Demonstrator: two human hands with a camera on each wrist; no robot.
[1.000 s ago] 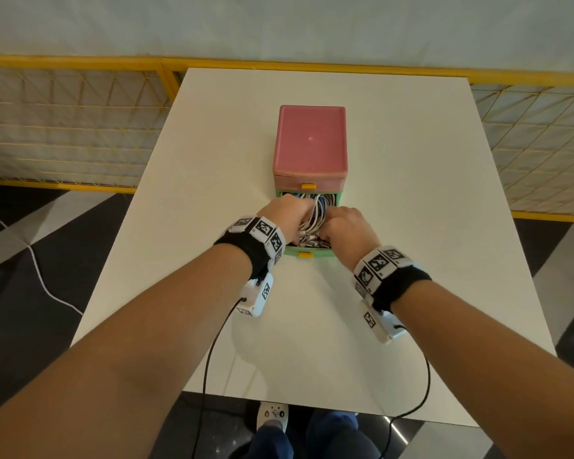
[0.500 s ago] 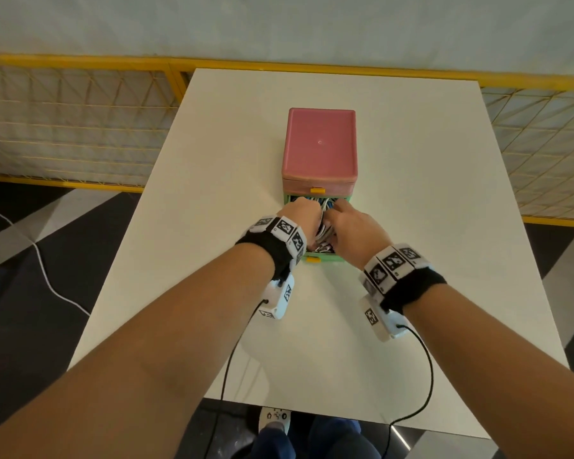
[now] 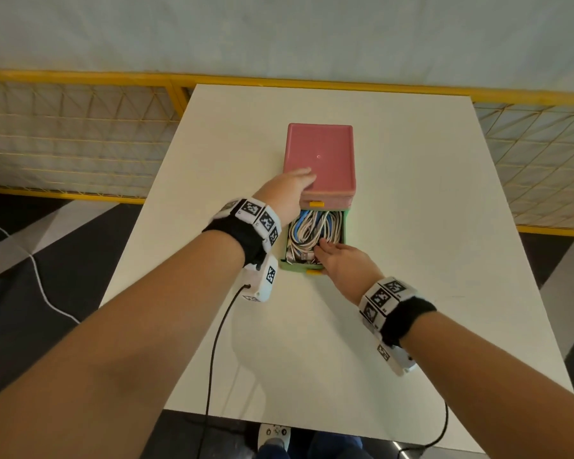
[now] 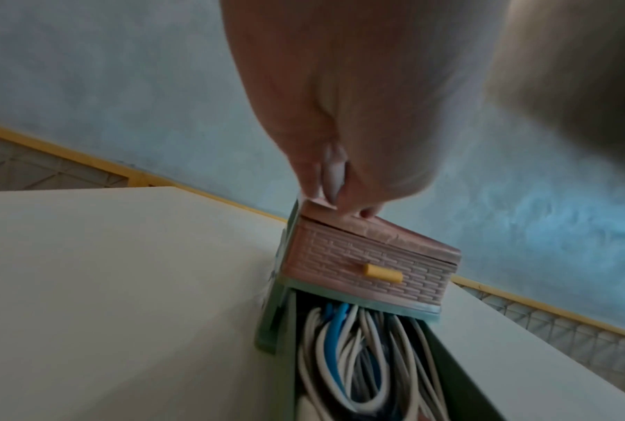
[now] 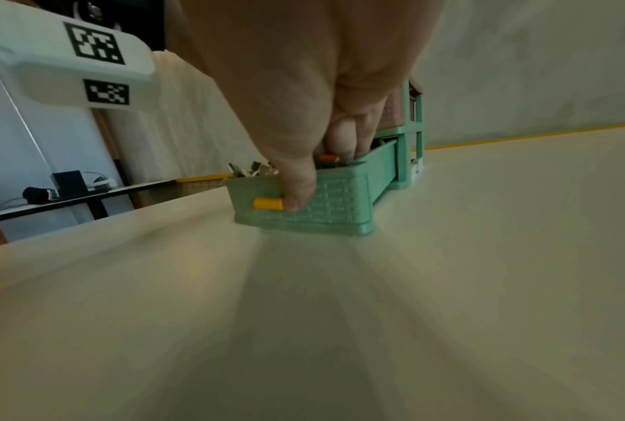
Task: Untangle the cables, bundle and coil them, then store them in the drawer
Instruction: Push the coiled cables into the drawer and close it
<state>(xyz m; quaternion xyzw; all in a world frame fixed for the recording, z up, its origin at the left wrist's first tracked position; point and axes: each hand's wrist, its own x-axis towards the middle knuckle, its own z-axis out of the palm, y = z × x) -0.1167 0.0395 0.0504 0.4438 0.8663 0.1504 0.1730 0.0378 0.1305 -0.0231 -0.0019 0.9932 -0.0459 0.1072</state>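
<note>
A small drawer unit with a pink top [image 3: 325,150] stands mid-table. Its green lower drawer [image 3: 344,226] is pulled out toward me and holds coiled white and blue cables [image 3: 312,230]. My left hand [image 3: 292,187] rests with its fingers on the near-left corner of the pink top [image 4: 393,228]. Below it the pink upper drawer [image 4: 339,265] sits closed, and the cables [image 4: 339,341] show beneath. My right hand [image 3: 335,256] grips the front wall of the green drawer [image 5: 339,205]: its fingers reach inside over the cables. The thumb [image 5: 298,188] presses the front beside the yellow handle [image 5: 268,204].
The white table [image 3: 411,243] has bare surface all around the unit. A yellow mesh railing [image 3: 80,134] runs behind and beside it. Black wrist-camera leads [image 3: 212,359] hang over the near edge. A white cable [image 3: 40,286] lies on the floor at left.
Both hands were down in the drawer on the cables. The left hand has lifted onto the pink top, and the right hand has drawn back to the drawer's front wall.
</note>
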